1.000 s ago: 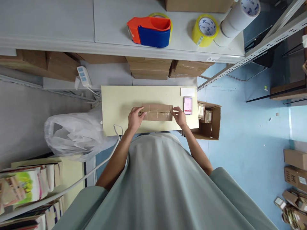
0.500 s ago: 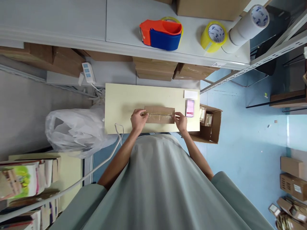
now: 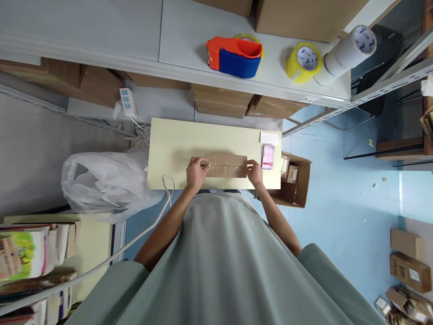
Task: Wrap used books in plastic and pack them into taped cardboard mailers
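Observation:
A small flat brown cardboard box [image 3: 226, 171] is over the pale yellow table [image 3: 176, 140], near its front edge. Clear tape glints along the seam across its top. At the box's left end my left hand [image 3: 196, 174] is closed, thumb and fingertips pinching the edge. The opposite end is gripped by my right hand [image 3: 254, 173], its thumb and forefinger pressed together at the corner. Parts of both fingertips are hidden, and whether the box touches the table I cannot tell.
A phone [image 3: 268, 158] and a white card [image 3: 269, 137] lie at the table's right. An open carton [image 3: 299, 189] with small boxes stands beside it. Above, the shelf [image 3: 189, 27] holds a tape dispenser [image 3: 237, 58] and tape rolls [image 3: 304, 63]. A plastic bag [image 3: 101, 185] bulges at left.
The whole view has shifted slightly, so the shelf appears a little lower. Both hands keep their hold on the ends of the cardboard box, with only slight finger movement.

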`<state>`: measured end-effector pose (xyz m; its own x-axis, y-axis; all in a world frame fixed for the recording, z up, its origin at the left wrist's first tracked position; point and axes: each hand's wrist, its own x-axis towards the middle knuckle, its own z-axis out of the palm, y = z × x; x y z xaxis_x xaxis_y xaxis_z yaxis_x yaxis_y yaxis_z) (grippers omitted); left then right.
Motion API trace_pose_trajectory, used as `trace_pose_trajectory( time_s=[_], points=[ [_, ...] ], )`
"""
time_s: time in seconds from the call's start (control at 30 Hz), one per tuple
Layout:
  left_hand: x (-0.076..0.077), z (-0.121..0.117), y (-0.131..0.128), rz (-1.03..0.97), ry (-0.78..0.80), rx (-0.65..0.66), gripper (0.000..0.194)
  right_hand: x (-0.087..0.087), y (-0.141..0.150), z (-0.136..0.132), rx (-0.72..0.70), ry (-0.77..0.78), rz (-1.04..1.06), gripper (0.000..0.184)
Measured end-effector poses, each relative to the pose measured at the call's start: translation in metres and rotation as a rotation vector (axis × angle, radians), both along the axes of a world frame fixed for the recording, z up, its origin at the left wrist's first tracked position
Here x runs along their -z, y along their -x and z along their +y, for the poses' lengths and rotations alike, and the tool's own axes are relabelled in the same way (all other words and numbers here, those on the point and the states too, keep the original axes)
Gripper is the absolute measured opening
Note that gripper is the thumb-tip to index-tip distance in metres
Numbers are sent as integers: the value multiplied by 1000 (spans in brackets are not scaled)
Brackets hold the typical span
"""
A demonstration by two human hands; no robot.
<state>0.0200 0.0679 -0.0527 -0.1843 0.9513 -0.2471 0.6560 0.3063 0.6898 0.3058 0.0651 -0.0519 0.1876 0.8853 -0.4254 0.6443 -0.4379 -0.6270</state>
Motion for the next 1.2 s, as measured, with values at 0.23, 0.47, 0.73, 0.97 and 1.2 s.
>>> trace_pose_trajectory(
  time_s=[0.23, 0.47, 0.73, 0.97, 1.2],
  points=[
    [-3, 3, -1, 22, 100, 2, 29, 11, 3, 3, -22, 19, -129, 27],
    [-10, 13, -12, 44, 155, -56, 30, 9, 8, 5, 9, 18, -128, 28],
    [-13, 28, -10, -7, 120, -89, 30, 2, 7, 17, 31, -10, -73, 29],
    [-1, 25, -4, 16, 138, -84, 27, 5, 24, 27, 10, -30, -147, 22],
    [-1, 25, 4, -21, 145, -61, 24, -9, 24, 22, -91, -36, -191, 23]
  ],
)
